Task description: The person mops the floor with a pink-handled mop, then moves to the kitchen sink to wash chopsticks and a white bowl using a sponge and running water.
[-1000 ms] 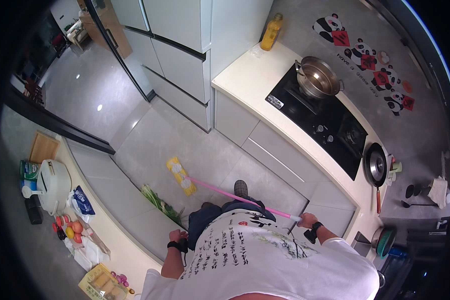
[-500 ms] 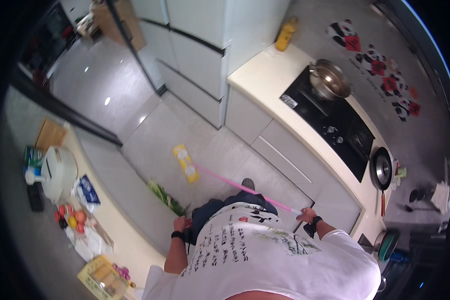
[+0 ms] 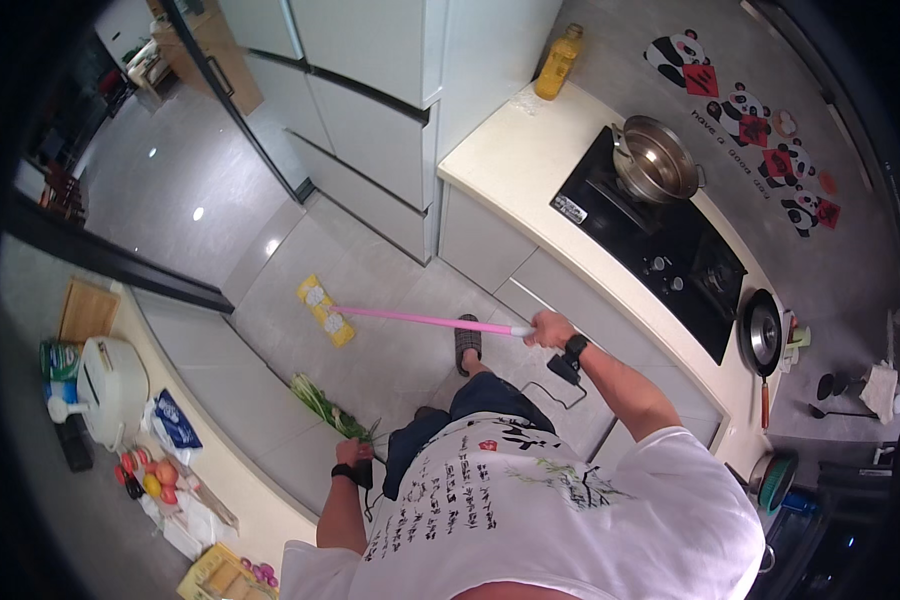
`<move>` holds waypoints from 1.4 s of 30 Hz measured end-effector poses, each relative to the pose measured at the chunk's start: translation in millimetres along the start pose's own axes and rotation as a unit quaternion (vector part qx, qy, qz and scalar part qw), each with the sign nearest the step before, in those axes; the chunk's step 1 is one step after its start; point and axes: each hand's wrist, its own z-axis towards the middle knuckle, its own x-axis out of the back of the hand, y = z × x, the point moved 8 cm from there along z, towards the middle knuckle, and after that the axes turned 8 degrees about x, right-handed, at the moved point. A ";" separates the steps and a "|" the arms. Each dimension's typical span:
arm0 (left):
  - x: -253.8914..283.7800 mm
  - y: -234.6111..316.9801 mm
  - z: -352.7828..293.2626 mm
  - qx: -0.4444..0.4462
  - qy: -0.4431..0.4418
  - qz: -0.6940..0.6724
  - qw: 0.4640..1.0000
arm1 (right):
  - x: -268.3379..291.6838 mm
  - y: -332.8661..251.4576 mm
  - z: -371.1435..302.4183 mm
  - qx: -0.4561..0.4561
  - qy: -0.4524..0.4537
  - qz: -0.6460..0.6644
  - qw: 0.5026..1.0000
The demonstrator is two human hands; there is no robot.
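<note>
My right hand (image 3: 552, 330) is closed around the white end of a pink-handled flat mop (image 3: 410, 318). The mop's yellow head (image 3: 325, 310) rests on the grey floor, ahead and to the left. Low at my left side hangs my left hand (image 3: 351, 452), its fingers mostly hidden from above. Just beyond it is a bunch of leafy green vegetables (image 3: 322, 402), by the foot of the left cabinets; whether the hand touches it I cannot tell. Both wrists wear dark bands with small black devices and cables. One dark slipper (image 3: 467, 340) shows below the mop pole.
To the right, a counter (image 3: 505, 150) carries a black stove (image 3: 660, 260), a steel pot (image 3: 656, 165), a frying pan (image 3: 763, 335) and a yellow bottle (image 3: 559, 62). The left counter holds a white appliance (image 3: 112, 385) and fruit (image 3: 160, 480). A dark-framed doorway opens at the far left.
My right hand has moved forward and left, and its arm is straighter. The mop head has slid left across the floor. A slippered foot now shows more fully. My left hand stays low.
</note>
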 end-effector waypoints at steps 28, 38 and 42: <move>-265.8 511.6 -69.5 -0.475 0.147 0.277 0.822 | 420.7 36.5 374.6 -0.002 0.290 0.176 0.941; -218.4 509.2 -86.1 -0.443 0.188 0.214 0.850 | 437.3 49.1 473.6 0.006 0.221 -0.139 0.965; -226.7 504.9 -84.9 -0.458 0.179 0.245 0.835 | 395.4 8.6 423.1 0.121 0.212 -0.200 0.949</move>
